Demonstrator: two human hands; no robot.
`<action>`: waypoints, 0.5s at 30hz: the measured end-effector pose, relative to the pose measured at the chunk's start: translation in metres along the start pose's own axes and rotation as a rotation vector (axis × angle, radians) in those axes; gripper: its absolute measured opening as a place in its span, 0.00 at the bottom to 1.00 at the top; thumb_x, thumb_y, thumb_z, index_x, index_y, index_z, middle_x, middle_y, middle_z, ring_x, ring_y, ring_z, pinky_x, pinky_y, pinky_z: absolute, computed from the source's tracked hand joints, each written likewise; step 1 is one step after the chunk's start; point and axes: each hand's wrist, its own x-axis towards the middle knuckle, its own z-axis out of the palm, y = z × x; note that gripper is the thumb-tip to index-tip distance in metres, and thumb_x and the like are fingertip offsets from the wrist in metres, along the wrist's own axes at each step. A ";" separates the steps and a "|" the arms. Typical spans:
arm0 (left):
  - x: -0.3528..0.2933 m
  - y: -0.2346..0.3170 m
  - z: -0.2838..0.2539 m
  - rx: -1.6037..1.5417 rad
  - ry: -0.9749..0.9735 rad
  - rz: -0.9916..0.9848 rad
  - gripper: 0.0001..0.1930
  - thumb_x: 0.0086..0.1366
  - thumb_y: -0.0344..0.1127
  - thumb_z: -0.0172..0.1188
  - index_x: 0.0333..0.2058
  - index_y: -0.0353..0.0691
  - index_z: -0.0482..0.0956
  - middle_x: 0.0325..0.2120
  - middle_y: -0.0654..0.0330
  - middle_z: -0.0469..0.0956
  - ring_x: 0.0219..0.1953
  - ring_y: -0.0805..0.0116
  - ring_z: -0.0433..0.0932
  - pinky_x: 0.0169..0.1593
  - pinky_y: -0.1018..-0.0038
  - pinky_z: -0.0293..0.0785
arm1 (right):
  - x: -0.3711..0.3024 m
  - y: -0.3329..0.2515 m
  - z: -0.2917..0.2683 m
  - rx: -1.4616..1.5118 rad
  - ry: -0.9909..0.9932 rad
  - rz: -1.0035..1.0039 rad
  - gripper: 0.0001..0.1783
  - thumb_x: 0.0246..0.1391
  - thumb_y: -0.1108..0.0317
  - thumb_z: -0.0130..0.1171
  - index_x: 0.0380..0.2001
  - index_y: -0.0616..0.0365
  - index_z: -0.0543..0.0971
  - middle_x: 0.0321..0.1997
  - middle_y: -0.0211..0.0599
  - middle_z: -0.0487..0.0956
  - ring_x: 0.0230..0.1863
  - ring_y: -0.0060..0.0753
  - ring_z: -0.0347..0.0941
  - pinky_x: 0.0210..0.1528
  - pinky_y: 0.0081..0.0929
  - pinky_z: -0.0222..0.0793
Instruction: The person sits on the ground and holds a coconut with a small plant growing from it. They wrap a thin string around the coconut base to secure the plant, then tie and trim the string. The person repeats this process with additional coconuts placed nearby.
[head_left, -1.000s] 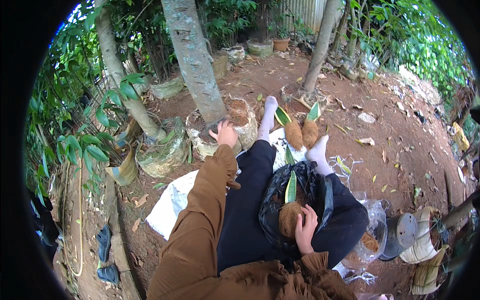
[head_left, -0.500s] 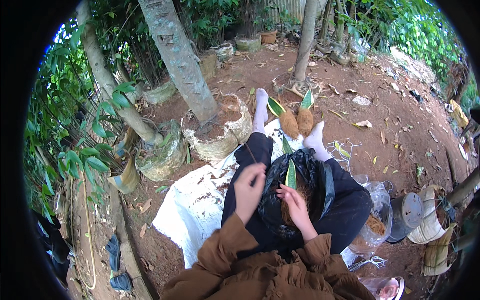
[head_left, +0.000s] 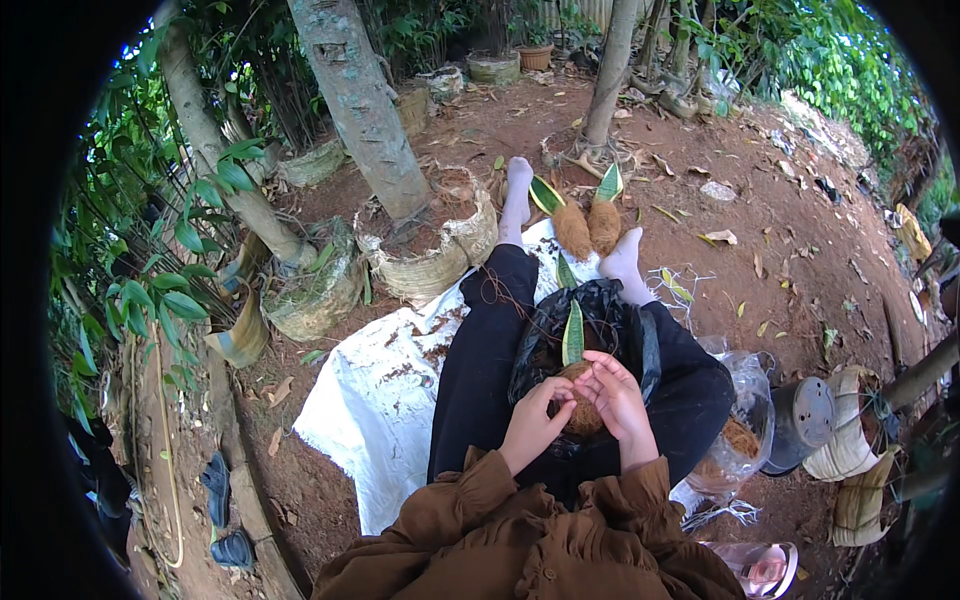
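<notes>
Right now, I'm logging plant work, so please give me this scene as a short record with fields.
Left hand: at the fibre ball, fingers bent
Right hand: at the fibre ball, fingers bent
Grip: unclear in both hands
Leaf: green, rising from the fibre ball
Black plastic bag: open, beyond the fibre ball
Between feet: two leafed fibre bundles

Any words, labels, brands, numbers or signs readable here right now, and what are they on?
None that I can read.
Coir ball, black plastic bag, white sheet: no lettering I can make out.
Clear bag, grey pot: any markings would be too small or blurred to read.
</notes>
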 end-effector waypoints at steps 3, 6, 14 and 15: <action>-0.003 0.000 0.006 -0.158 -0.016 -0.012 0.12 0.63 0.27 0.59 0.45 0.34 0.71 0.36 0.56 0.80 0.41 0.67 0.81 0.48 0.72 0.76 | -0.010 -0.014 0.000 -0.084 0.006 -0.013 0.13 0.68 0.69 0.46 0.51 0.61 0.74 0.32 0.29 0.76 0.35 0.21 0.74 0.44 0.20 0.70; -0.002 -0.001 0.013 -0.715 -0.004 -0.206 0.13 0.69 0.34 0.53 0.48 0.33 0.69 0.42 0.54 0.79 0.48 0.64 0.79 0.54 0.67 0.73 | -0.018 -0.026 0.003 -0.113 -0.073 -0.087 0.12 0.68 0.69 0.46 0.49 0.60 0.74 0.30 0.28 0.75 0.31 0.18 0.70 0.40 0.17 0.66; 0.044 -0.016 -0.002 -1.467 0.059 -0.719 0.35 0.73 0.55 0.39 0.67 0.33 0.50 0.61 0.44 0.63 0.62 0.50 0.66 0.65 0.53 0.62 | -0.049 -0.065 -0.011 -0.494 -0.247 0.043 0.11 0.66 0.70 0.49 0.44 0.63 0.78 0.27 0.29 0.77 0.30 0.17 0.70 0.34 0.16 0.64; 0.052 -0.020 -0.003 -1.488 0.134 -0.738 0.30 0.74 0.50 0.43 0.64 0.33 0.58 0.56 0.48 0.70 0.60 0.54 0.69 0.64 0.54 0.64 | -0.053 -0.070 -0.017 -0.509 -0.245 0.079 0.10 0.64 0.72 0.50 0.41 0.65 0.79 0.27 0.31 0.78 0.29 0.20 0.72 0.37 0.19 0.68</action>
